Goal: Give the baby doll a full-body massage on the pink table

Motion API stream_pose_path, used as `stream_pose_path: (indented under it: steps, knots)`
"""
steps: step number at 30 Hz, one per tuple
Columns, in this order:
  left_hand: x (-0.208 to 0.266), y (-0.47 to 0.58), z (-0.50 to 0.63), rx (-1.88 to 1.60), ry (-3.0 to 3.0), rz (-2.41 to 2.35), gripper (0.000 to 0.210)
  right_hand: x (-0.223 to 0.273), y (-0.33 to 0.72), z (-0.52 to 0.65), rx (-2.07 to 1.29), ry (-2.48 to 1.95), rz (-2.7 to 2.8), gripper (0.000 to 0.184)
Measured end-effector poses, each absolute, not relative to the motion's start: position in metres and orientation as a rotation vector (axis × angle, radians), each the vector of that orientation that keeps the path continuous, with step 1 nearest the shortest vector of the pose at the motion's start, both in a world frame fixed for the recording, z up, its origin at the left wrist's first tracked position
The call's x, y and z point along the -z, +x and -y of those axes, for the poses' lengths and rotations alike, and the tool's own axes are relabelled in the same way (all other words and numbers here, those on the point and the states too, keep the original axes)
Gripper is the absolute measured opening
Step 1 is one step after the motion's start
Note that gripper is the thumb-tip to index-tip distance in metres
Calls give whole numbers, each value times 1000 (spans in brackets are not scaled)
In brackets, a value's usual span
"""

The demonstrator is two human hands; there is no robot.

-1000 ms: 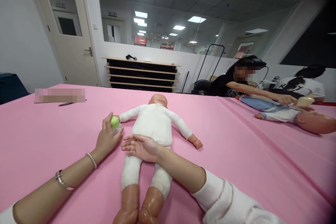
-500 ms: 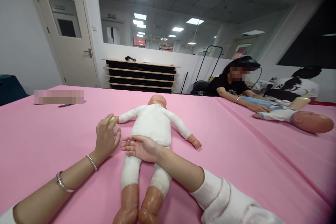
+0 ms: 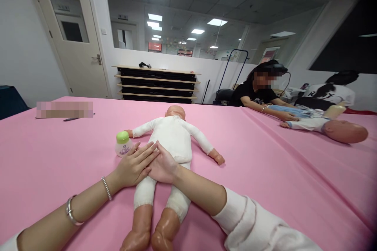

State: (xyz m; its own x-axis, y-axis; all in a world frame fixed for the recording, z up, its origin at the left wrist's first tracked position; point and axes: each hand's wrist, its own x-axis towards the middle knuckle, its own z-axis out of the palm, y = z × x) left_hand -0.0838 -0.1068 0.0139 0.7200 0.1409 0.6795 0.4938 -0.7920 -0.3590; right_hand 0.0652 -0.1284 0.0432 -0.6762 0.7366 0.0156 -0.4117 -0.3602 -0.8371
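A baby doll with a white cloth body lies face down, its head away from me and its feet toward me. Over the doll's hips my two hands meet, palm against palm. My left hand has its fingers stretched out flat across the palm of my right hand. The right hand's palm faces left, its fingers partly covered by the left. Just beyond my left hand, near the doll's left-side hand, stands a small bottle with a green cap, upright on the pink cloth.
A pink cloth covers the table. At the right a person in black handles another baby doll. A blurred flat object and a dark pen-like item lie at the far left. Dark shelving stands behind.
My left hand has let go of the green-capped bottle, leaving it standing on the cloth. It has moved right and down onto my right palm.
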Motion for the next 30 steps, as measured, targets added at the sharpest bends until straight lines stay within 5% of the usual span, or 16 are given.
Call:
stream_pose_path:
  steps: [11, 18, 25, 30]
  knots:
    - [-17, -85, 107, 785, -2465, 380, 47, -40, 73, 122, -2360, -235, 542, 80]
    - [-13, -78, 110, 886, -2377, 542, 46, -35, 70, 118, -2349, -181, 570, 64]
    - [-14, -79, 111, 967, -2330, 491, 47, -36, 66, 118, -2290, -330, 570, 69]
    - [-10, -80, 108, 1021, -2359, 428, 43, -34, 59, 127, -1985, -484, 874, 42]
